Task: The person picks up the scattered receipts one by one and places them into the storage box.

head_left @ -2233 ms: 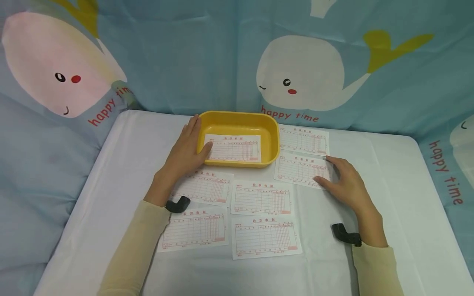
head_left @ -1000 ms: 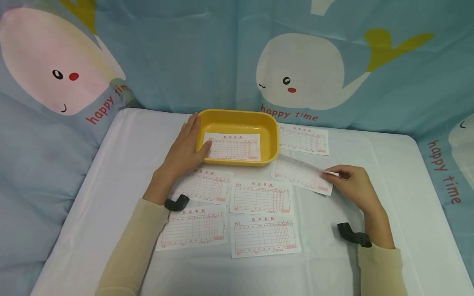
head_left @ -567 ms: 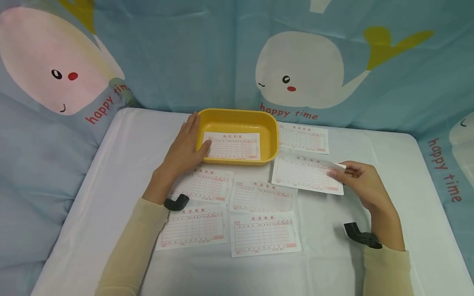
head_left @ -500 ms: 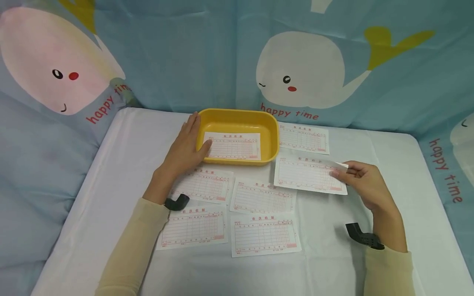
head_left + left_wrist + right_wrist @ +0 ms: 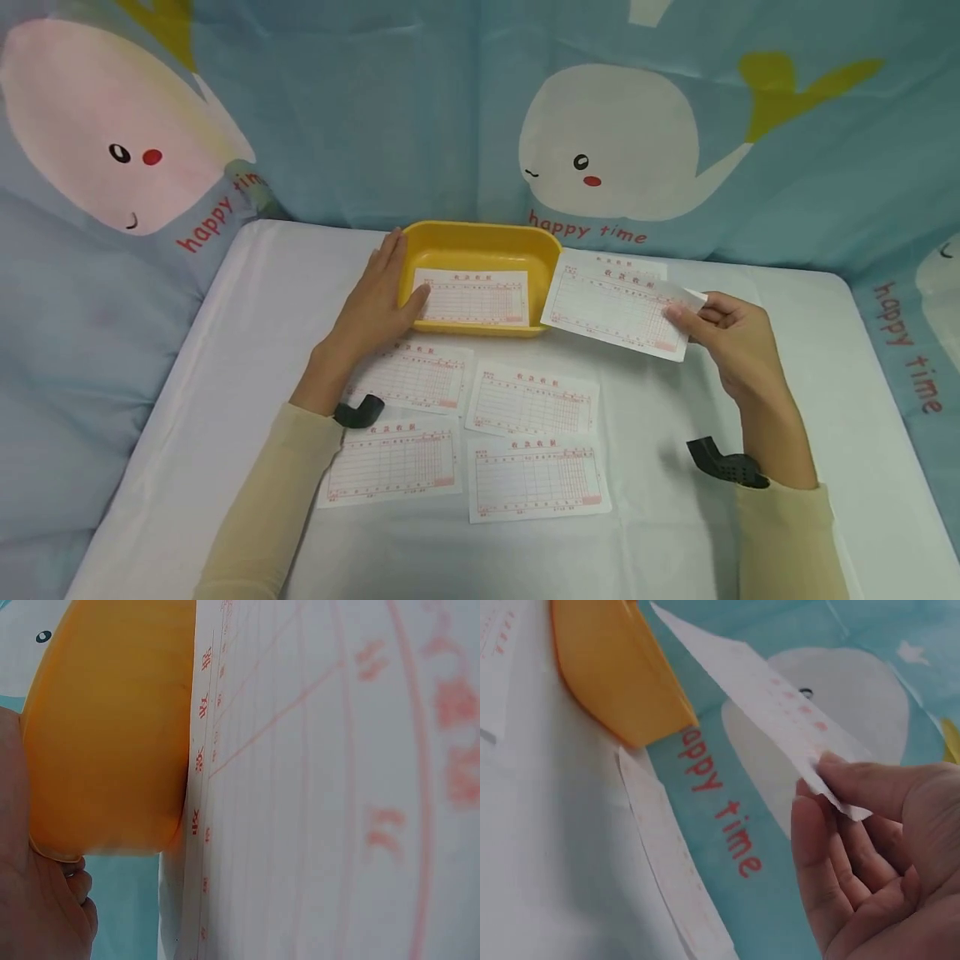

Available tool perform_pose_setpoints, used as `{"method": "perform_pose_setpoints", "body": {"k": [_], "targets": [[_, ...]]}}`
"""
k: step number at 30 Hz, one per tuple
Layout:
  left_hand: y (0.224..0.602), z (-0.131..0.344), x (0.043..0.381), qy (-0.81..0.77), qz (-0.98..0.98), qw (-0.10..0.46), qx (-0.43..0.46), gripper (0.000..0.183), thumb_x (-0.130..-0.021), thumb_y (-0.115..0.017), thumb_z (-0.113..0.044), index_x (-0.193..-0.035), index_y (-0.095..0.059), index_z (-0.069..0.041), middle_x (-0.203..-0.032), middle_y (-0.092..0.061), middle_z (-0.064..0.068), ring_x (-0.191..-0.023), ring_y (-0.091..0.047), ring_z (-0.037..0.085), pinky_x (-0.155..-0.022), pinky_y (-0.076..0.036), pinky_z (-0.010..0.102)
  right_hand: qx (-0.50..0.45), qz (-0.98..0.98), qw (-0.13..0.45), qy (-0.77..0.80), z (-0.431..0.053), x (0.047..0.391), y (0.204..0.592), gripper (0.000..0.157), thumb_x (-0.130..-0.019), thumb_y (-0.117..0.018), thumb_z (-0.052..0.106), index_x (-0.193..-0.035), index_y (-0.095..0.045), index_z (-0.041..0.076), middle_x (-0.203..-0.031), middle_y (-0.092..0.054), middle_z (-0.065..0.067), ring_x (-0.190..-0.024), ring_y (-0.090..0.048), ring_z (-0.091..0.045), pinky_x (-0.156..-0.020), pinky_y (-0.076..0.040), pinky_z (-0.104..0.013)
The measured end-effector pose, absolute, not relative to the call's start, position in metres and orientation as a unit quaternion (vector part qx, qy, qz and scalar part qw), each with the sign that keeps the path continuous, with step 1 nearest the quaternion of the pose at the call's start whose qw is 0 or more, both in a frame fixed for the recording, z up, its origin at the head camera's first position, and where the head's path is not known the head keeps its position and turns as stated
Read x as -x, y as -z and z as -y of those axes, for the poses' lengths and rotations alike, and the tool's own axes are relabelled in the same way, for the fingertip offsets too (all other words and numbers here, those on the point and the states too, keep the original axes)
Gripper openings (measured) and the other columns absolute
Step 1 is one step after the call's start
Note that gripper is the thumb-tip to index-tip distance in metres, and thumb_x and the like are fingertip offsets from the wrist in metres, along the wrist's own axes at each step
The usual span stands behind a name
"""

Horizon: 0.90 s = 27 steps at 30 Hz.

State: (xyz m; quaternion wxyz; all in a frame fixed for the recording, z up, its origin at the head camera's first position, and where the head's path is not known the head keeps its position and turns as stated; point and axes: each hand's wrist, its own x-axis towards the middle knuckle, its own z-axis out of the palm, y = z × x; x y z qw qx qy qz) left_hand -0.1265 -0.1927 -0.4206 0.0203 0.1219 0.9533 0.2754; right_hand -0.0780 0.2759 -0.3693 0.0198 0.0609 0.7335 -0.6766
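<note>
My right hand [image 5: 738, 337] pinches a white receipt slip [image 5: 615, 304] with red print by its right edge, thumb on top. The slip hangs tilted in the air, its left end by the right rim of a yellow tray [image 5: 480, 331]. In the right wrist view that receipt slip [image 5: 780, 705] is seen nearly edge-on. At the tray's left end my left hand [image 5: 375, 300] holds the rim, thumb over the inside and fingers along the outside. Inside the tray lies a receipt slip [image 5: 472, 298]. Under the raised one, another slip [image 5: 651, 268] lies mostly hidden on the table.
Several more receipt slips lie flat in front of the tray: one upper right [image 5: 534, 402], one lower right [image 5: 538, 483], and others partly by my left wrist [image 5: 330, 379]. A white cloth [image 5: 675, 542] covers the table; a blue whale-print curtain [image 5: 360, 125] hangs behind it.
My right hand has pinched a receipt slip off the table, first drawing it up and right, then moving it up and left toward the tray. My left hand has stayed on the rim.
</note>
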Motion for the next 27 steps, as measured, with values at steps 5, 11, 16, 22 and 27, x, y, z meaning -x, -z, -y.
{"method": "perform_pose_setpoints", "body": {"k": [5, 11, 16, 22, 27], "targets": [[0.421, 0.192, 0.125, -0.275, -0.953, 0.020, -0.126, 0.086, -0.107, -0.049, -0.043, -0.171, -0.003, -0.006, -0.181, 0.001, 0.007, -0.169, -0.004, 0.028, -0.139, -0.006, 0.047, -0.057, -0.739, 0.003, 0.672, -0.258, 0.090, 0.362, 0.012, -0.090, -0.083, 0.007, -0.099, -0.076, 0.010, -0.086, -0.080, 0.008, -0.074, -0.074, -0.004, -0.065, -0.062, -0.017], [0.420, 0.191, 0.125, -0.271, -0.954, 0.018, -0.123, 0.087, -0.107, -0.049, -0.044, -0.171, -0.003, -0.007, -0.181, 0.001, 0.006, -0.169, -0.004, 0.027, -0.139, -0.006, 0.048, -0.033, -0.792, 0.009, 0.609, -0.233, 0.110, 0.355, 0.019, -0.091, -0.083, 0.014, -0.102, -0.071, 0.006, -0.082, -0.072, 0.010, -0.070, -0.065, -0.003, -0.064, -0.058, -0.015], [0.420, 0.192, 0.125, -0.269, -0.955, 0.019, -0.120, 0.086, -0.108, -0.049, -0.044, -0.171, -0.002, -0.008, -0.181, 0.002, 0.005, -0.169, -0.004, 0.028, -0.139, -0.007, 0.049, 0.003, -0.849, 0.009, 0.528, -0.205, 0.124, 0.351, 0.032, -0.094, -0.081, 0.021, -0.111, -0.068, -0.002, -0.089, -0.063, 0.006, -0.074, -0.060, -0.003, -0.066, -0.054, -0.012], [0.422, 0.194, 0.125, -0.273, -0.955, 0.020, -0.116, 0.087, -0.107, -0.049, -0.045, -0.171, -0.003, -0.008, -0.181, 0.002, 0.003, -0.169, -0.004, 0.028, -0.139, -0.007, 0.049, 0.029, -0.867, 0.017, 0.497, -0.169, 0.140, 0.351, 0.030, -0.093, -0.082, 0.021, -0.107, -0.072, -0.003, -0.092, -0.068, -0.003, -0.074, -0.062, -0.005, -0.062, -0.050, -0.014], [0.422, 0.192, 0.128, -0.274, -0.953, 0.021, -0.123, 0.087, -0.108, -0.048, -0.046, -0.171, -0.001, -0.010, -0.181, 0.003, 0.003, -0.169, -0.004, 0.027, -0.139, -0.007, 0.049, 0.033, -0.881, 0.011, 0.473, -0.149, 0.150, 0.351, 0.027, -0.092, -0.083, 0.019, -0.104, -0.072, -0.002, -0.090, -0.067, -0.007, -0.076, -0.059, -0.011, -0.062, -0.049, -0.014]]}}
